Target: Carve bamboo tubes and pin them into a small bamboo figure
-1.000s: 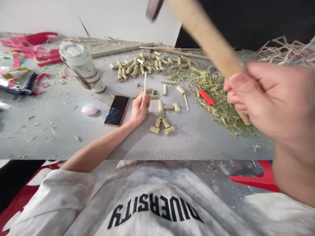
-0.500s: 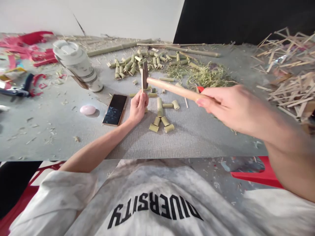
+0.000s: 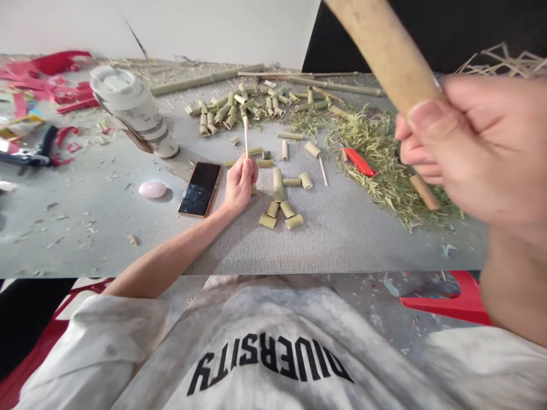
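Note:
My left hand [image 3: 240, 183] rests on the grey table and pinches a thin wooden stick [image 3: 245, 136] upright between its fingers. Just right of it lie a few short green bamboo tubes [image 3: 282, 199] set in a small arrangement. My right hand [image 3: 465, 142] is raised close to the camera, its fingers closed around the wooden handle of a hammer [image 3: 384, 54]. The hammer's head is out of the picture at the top.
A black phone [image 3: 199, 189] lies left of my left hand, a pink oval [image 3: 152, 189] beside it. A lidded white cup [image 3: 134, 117] stands at back left. A heap of tube pieces [image 3: 243, 105], green shavings [image 3: 376, 165] with a red comb [image 3: 359, 162], and red scraps [image 3: 51, 85] surround them.
My right hand has swung the hammer up from the top of the stick, back to near the camera. My left hand has kept the stick upright in place.

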The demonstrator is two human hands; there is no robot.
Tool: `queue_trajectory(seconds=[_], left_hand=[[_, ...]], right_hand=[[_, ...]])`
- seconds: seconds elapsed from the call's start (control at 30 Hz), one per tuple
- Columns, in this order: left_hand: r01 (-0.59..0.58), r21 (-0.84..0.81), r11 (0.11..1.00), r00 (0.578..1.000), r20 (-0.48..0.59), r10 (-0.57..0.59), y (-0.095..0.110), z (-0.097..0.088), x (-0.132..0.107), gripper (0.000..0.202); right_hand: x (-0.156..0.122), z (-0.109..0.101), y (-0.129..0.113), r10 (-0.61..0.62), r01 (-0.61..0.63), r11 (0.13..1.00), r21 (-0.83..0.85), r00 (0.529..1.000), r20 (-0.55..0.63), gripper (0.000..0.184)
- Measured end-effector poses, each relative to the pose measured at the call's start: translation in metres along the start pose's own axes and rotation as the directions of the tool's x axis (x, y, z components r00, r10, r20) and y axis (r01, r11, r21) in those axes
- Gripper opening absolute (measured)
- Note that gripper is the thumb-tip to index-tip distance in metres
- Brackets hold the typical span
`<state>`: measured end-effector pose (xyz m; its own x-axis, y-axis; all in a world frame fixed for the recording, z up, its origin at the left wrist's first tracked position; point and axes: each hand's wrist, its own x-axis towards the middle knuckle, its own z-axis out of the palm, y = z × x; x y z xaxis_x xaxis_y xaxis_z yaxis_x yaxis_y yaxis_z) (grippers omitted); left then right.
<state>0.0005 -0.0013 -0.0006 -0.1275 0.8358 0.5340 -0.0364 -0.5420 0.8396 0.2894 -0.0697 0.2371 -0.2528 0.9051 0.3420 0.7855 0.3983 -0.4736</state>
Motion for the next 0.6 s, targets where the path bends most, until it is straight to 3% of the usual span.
queue_trajectory(seconds=[0.13, 0.27, 0.43, 0.53, 0.6], left_hand=[[-0.010, -0.012, 1.000, 1.000, -0.005, 0.009, 0.0010, 0.0011, 0.0003, 0.061], [-0.029, -0.008, 1.000, 1.000, -0.004, 0.029, 0.0024, 0.0017, 0.0009, 0.062], [-0.013, -0.001, 1.000, 1.000, -0.011, 0.013, 0.0039, 0.0022, 0.0012, 0.064], [-0.012, 0.005, 1.000, 1.000, -0.008, 0.012, 0.0042, 0.0024, 0.0014, 0.065], [-0.014, 0.006, 1.000, 1.000, -0.008, 0.015, 0.0040, 0.0024, 0.0015, 0.065]], right_hand=[[0.0005, 0.0052, -0.0040, -0.065, 0.090, 0.989, -0.120, 0.977, 0.204, 0.063], [-0.0025, 0.0062, -0.0046, -0.047, 0.051, 0.995, -0.087, 0.998, 0.042, 0.049], [-0.0022, 0.0060, -0.0011, -0.060, 0.085, 0.989, -0.125, 0.980, 0.189, 0.055], [-0.0029, 0.0061, -0.0042, -0.039, 0.044, 0.994, -0.099, 0.998, 0.045, 0.056], [-0.0043, 0.0078, -0.0061, -0.044, 0.052, 0.991, -0.122, 0.996, 0.072, 0.062]])
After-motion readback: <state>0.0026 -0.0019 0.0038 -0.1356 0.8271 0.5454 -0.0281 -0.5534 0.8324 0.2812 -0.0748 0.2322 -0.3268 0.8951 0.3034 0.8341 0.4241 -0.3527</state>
